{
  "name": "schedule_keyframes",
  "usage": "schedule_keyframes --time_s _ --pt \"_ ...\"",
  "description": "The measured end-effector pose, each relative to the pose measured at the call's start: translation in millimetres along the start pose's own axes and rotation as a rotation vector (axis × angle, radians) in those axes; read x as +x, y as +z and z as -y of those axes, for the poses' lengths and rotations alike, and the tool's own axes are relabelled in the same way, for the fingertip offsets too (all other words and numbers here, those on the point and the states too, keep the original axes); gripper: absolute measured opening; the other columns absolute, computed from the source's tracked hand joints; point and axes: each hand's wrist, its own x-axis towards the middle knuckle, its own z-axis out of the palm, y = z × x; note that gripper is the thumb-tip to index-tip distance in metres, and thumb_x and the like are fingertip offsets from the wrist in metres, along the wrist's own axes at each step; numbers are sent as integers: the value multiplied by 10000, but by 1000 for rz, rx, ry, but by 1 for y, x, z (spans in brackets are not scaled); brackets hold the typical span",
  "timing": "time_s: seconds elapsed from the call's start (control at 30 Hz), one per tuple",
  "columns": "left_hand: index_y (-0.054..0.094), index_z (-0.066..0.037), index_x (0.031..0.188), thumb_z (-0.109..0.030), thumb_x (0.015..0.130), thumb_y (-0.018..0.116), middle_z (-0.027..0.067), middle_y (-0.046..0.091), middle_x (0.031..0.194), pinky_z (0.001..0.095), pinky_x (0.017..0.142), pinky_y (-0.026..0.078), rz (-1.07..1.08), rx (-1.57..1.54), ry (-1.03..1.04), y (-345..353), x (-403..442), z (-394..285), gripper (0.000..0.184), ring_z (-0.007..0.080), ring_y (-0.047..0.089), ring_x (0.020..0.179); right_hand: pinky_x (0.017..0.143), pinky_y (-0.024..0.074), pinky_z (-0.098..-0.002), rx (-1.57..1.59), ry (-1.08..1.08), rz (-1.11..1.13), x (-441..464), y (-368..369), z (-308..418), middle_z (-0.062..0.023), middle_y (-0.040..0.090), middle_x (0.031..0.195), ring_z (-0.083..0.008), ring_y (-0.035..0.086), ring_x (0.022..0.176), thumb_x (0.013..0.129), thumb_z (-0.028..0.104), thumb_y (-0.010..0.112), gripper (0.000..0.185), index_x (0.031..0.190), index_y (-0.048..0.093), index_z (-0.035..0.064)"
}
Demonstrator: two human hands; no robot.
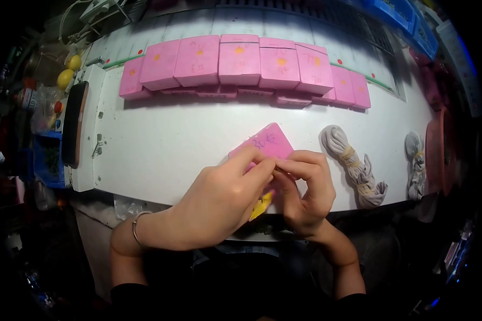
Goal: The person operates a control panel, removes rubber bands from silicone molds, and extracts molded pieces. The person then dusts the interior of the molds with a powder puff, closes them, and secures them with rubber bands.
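Both hands meet over the front of the white table, fingertips pinched together. My left hand, with a bracelet at its wrist, has thumb and index finger closed on something small and dark that I cannot make out. Opposite it, the closed fingers of my right hand touch the same spot. Behind and partly under the fingers lies a pink block with handwriting on it. A yellow piece with a pinkish edge shows below the left fingers; whether it is held is unclear.
Several pink blocks stand in a curved row at the back of the table. Tied bundles of grey cord lie at the right. A phone rests at the left edge, near a blue basket.
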Motion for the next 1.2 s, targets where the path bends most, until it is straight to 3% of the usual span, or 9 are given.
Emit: schedule_keyframes --time_s 0.27,0.37,0.5,0.57,0.83,0.9,1.03,1.17,1.2 --pt "610 33 1015 46 800 614 124 585 920 301 608 530 -122 14 -3 3 -6 3 215 227 640 710 634 478 -263 -46 -138 -69 -3 16 -6 -149 571 898 -221 571 743 726 -157 627 293 986 587 -30" --pt "566 39 1042 13 758 634 137 544 905 334 575 521 -61 -39 84 -3 -3 12 293 295 614 696 625 479 -271 -61 -172 -66 -4 16 -6 -155 576 905 -229 572 740 710 -169 619 315 991 585 -31" --pt "597 16 934 13 777 623 122 554 813 330 535 493 -80 -51 66 -4 3 15 158 289 597 655 598 488 -295 -114 -236 -68 -2 17 -7 -163 584 892 -261 583 728 665 -150 630 339 985 589 -46" --pt "640 17 923 61 774 617 108 598 789 272 566 483 -72 -36 46 -6 6 18 157 225 611 658 580 496 -313 -135 -253 -88 -2 18 -8 -164 590 874 -277 591 718 634 -125 646 342 966 597 -59" --pt "657 35 882 8 828 568 96 648 820 232 645 485 -16 -314 -180 -5 8 31 107 132 618 710 576 496 -304 -140 -243 -113 -3 21 -8 -141 581 872 -257 590 706 653 -143 654 357 993 597 -50" --pt "659 30 903 5 853 550 96 641 830 230 658 494 -33 -401 -267 -2 6 34 123 130 624 728 583 497 -302 -138 -229 -107 -4 20 -7 -136 579 870 -253 590 711 664 -145 654 350 994 595 -42" --pt "652 18 975 -7 876 537 95 630 847 233 669 501 -17 -416 -211 -2 3 34 154 131 631 744 607 495 -296 -106 -183 -92 -4 17 -5 -134 577 867 -248 588 734 688 -142 655 345 1004 587 -22" --pt "608 -10 1145 -33 867 578 102 639 865 248 677 511 72 -508 -276 -4 4 31 281 152 652 801 631 490 -289 -65 -140 -95 -6 15 -8 -137 578 874 -245 583 749 701 -145 657 349 1018 574 -26" --pt "607 -14 1153 -34 859 586 111 652 887 254 677 512 33 -459 -125 3 3 37 296 161 655 796 637 488 -286 -18 -114 -108 -7 16 -8 -137 579 875 -244 584 749 701 -149 659 354 1022 568 -31"
